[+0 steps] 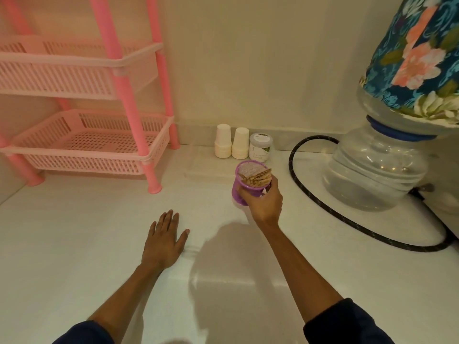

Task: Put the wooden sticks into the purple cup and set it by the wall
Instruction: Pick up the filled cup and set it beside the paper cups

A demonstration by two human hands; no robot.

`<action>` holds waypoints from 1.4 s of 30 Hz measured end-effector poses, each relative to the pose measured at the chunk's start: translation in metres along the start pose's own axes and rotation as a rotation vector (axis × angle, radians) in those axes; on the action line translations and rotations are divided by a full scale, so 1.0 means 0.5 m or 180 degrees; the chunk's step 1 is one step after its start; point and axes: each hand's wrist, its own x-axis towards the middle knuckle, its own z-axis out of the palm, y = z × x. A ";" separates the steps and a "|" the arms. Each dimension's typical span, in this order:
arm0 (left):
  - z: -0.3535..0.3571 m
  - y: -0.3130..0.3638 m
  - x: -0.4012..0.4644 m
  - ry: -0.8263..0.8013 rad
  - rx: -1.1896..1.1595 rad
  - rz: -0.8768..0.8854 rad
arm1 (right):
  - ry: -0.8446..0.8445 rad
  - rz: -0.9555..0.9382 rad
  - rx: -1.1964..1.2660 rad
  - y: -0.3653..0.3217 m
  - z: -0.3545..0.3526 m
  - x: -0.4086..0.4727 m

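Right hand [263,202] grips purple cup [244,187], wooden sticks [258,180] loaded; left hand [165,238] flat, fingers released; advise level carry, setting down at wall [248,70] beside paper cups [232,145].

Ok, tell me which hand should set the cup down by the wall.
Right. The right hand already grips the purple cup with the wooden sticks inside, close to the wall. The left hand lies flat on the counter, farther back.
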 end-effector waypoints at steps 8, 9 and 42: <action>-0.004 0.005 -0.002 0.0035 0.0013 0.0016 | -0.0038 0.0010 -0.0011 0.023 -0.008 -0.003; -0.005 0.005 -0.002 0.0037 0.0010 0.0012 | -0.0113 0.0028 -0.0123 0.026 -0.009 -0.004; -0.009 0.009 -0.005 0.0056 -0.0086 0.0000 | -0.0398 -0.0185 0.0374 0.042 -0.044 -0.007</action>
